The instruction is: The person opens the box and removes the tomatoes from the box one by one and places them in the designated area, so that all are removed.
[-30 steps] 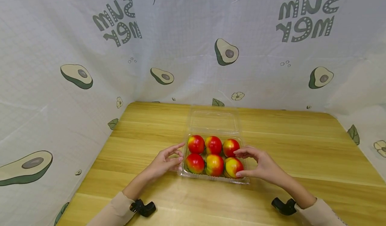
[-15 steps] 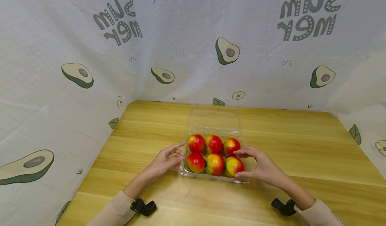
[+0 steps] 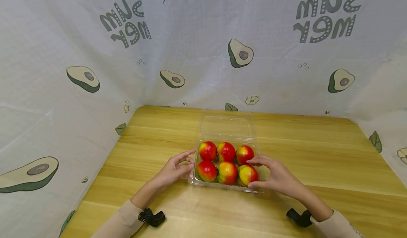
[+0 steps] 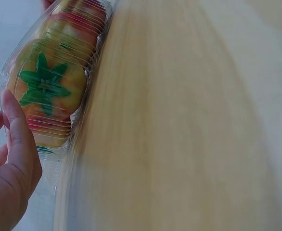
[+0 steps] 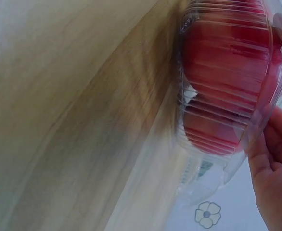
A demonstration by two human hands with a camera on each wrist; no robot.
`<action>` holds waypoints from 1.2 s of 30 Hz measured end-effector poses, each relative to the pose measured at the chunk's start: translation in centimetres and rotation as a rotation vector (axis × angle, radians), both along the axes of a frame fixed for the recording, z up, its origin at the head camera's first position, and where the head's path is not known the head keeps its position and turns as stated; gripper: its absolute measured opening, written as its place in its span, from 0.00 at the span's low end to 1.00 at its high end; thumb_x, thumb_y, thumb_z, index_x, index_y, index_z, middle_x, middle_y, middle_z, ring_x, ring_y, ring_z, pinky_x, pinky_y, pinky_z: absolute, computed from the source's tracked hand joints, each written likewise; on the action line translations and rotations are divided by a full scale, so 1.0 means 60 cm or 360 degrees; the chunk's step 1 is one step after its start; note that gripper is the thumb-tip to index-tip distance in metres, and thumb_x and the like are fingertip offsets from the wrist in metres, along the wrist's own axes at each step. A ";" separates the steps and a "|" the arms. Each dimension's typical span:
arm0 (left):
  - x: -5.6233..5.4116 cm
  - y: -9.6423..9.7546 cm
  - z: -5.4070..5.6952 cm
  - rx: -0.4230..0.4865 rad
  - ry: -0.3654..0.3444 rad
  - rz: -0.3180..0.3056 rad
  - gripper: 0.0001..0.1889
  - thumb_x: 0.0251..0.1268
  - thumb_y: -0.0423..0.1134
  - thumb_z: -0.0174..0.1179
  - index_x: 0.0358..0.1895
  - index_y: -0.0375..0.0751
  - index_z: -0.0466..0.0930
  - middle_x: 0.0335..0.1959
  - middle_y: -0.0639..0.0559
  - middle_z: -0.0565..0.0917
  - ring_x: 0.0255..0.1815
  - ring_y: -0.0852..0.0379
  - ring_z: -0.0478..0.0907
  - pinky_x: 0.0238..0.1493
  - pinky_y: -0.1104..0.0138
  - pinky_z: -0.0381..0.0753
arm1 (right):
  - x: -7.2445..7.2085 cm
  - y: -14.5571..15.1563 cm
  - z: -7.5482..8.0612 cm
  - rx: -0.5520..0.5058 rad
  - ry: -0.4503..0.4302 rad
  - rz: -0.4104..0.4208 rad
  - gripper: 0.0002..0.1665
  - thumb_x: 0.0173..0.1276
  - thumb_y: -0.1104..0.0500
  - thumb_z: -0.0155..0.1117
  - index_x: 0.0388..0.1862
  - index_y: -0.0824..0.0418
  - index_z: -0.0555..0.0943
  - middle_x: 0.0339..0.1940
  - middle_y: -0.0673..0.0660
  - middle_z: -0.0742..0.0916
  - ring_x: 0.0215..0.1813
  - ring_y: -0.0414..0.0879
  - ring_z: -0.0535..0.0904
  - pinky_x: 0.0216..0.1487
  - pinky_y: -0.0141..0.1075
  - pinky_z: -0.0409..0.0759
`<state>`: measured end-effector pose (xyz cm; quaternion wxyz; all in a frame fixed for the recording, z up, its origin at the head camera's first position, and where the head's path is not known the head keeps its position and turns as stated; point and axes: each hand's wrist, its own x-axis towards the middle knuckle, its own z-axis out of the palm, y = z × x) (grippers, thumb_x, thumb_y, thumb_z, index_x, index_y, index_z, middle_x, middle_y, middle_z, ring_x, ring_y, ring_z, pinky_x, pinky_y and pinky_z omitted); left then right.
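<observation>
A clear plastic clamshell box (image 3: pixel 219 186) lies on the table, its lid (image 3: pixel 226 126) folded back. Two rows of red-and-yellow round fruits (image 3: pixel 208 151) fill it. Through its side, the left wrist view shows one with a green star-shaped calyx (image 4: pixel 44 84). My left hand (image 3: pixel 171 167) touches the box's left side with thumb and index finger, the other fingers loosely bent. My right hand (image 3: pixel 275 174) reaches over the right rim, thumb and forefinger curved about the near-right fruit (image 3: pixel 248 175). In the right wrist view that thumb is partly behind clear plastic.
The wooden table (image 3: pixel 159 132) has rounded far corners. A white cloth (image 3: pixel 197 54) printed with avocados and lettering hangs behind it and along the sides. Black wrist mounts (image 3: pixel 151 218) sit at both sleeve cuffs.
</observation>
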<state>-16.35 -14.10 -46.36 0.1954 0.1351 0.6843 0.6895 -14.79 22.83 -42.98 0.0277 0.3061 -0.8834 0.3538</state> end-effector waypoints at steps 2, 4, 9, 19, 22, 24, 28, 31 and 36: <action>0.000 0.000 0.000 0.0001 0.0001 0.0001 0.31 0.72 0.28 0.57 0.76 0.39 0.61 0.49 0.43 0.73 0.30 0.60 0.80 0.38 0.68 0.86 | 0.001 0.000 0.001 0.0014 -0.0032 -0.0012 0.37 0.49 0.42 0.82 0.55 0.59 0.83 0.53 0.53 0.85 0.49 0.51 0.81 0.49 0.53 0.84; 0.001 0.000 0.000 0.0003 0.0002 0.0001 0.31 0.72 0.28 0.57 0.76 0.39 0.61 0.48 0.43 0.73 0.30 0.60 0.80 0.38 0.68 0.86 | 0.001 0.000 0.002 0.0028 -0.0055 -0.0021 0.38 0.49 0.42 0.82 0.55 0.60 0.83 0.53 0.55 0.85 0.51 0.54 0.82 0.50 0.56 0.83; 0.000 0.000 0.000 0.0014 -0.0004 0.0003 0.31 0.72 0.28 0.58 0.76 0.39 0.61 0.48 0.44 0.73 0.30 0.59 0.80 0.38 0.68 0.87 | 0.001 0.000 0.006 0.0064 -0.0063 -0.0019 0.37 0.50 0.42 0.82 0.54 0.61 0.84 0.53 0.58 0.85 0.56 0.61 0.79 0.54 0.62 0.79; 0.001 -0.001 0.000 0.0038 -0.0031 0.0010 0.31 0.72 0.26 0.57 0.76 0.39 0.61 0.48 0.44 0.72 0.34 0.59 0.80 0.40 0.65 0.87 | 0.000 -0.004 0.001 0.0109 0.0064 -0.0024 0.32 0.48 0.48 0.84 0.50 0.61 0.86 0.50 0.54 0.86 0.53 0.56 0.82 0.52 0.57 0.82; 0.002 -0.001 -0.001 0.0042 -0.0037 0.0017 0.31 0.72 0.25 0.56 0.76 0.39 0.61 0.49 0.45 0.72 0.35 0.60 0.79 0.41 0.65 0.87 | 0.001 -0.004 -0.002 0.0101 0.0067 -0.0043 0.31 0.47 0.49 0.85 0.49 0.60 0.86 0.50 0.54 0.86 0.52 0.55 0.82 0.51 0.57 0.82; 0.002 -0.001 -0.003 0.0036 -0.0033 0.0019 0.31 0.72 0.26 0.56 0.76 0.39 0.61 0.49 0.45 0.73 0.34 0.60 0.80 0.41 0.65 0.87 | 0.002 -0.004 -0.003 0.0092 0.0071 -0.0050 0.31 0.47 0.49 0.85 0.49 0.60 0.86 0.50 0.54 0.86 0.52 0.55 0.82 0.51 0.57 0.83; 0.002 -0.001 -0.005 0.0037 -0.0028 0.0018 0.31 0.72 0.26 0.57 0.76 0.39 0.61 0.49 0.44 0.73 0.34 0.59 0.80 0.41 0.65 0.87 | 0.003 -0.004 -0.005 0.0064 0.0071 -0.0062 0.31 0.46 0.50 0.85 0.48 0.60 0.86 0.50 0.54 0.86 0.51 0.55 0.82 0.50 0.57 0.83; 0.001 -0.001 -0.006 0.0041 -0.0027 0.0015 0.31 0.72 0.26 0.57 0.76 0.39 0.61 0.49 0.44 0.73 0.34 0.59 0.80 0.41 0.65 0.87 | 0.003 -0.003 -0.006 0.0042 0.0072 -0.0070 0.31 0.46 0.50 0.86 0.49 0.59 0.86 0.50 0.54 0.86 0.51 0.55 0.82 0.50 0.57 0.83; 0.001 -0.001 -0.006 0.0040 -0.0033 0.0015 0.31 0.72 0.26 0.57 0.76 0.39 0.61 0.49 0.44 0.73 0.34 0.59 0.80 0.41 0.65 0.87 | 0.003 -0.001 -0.008 0.0013 0.0083 -0.0073 0.31 0.45 0.51 0.86 0.49 0.57 0.86 0.49 0.52 0.86 0.51 0.53 0.82 0.49 0.57 0.83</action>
